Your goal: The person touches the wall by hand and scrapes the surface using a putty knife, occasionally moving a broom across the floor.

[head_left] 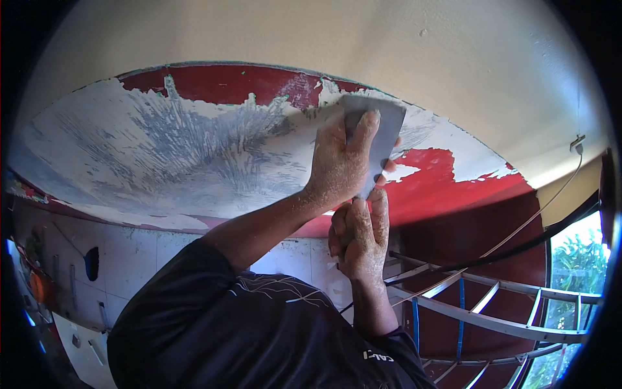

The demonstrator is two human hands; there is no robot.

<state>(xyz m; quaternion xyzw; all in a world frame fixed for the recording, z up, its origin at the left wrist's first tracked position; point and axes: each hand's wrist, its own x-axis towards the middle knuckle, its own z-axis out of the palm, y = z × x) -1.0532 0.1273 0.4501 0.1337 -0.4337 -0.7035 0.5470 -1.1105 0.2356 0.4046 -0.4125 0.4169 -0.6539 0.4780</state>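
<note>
A broad grey putty knife (387, 129) rests with its wide edge against the patchy surface (214, 168), near the curved border. My left hand (340, 159) is closed around its blade, thumb flat on the near face and fingertips showing past the far edge. Below it, my right hand (363, 236) is closed round the narrow handle end, which its fingers mostly hide. Pale dust coats both hands and wrists. White filler with grey streaks covers much of the surface, and red paint (434, 172) shows through to the right and along the top.
A cream surface (259, 35) lies beyond the curved border. At lower right stands a metal ladder (476, 318), with a dark cable (505, 256) and thin cord passing nearby. A window (576, 259) is at far right. White tiles (139, 249) line the wall at left.
</note>
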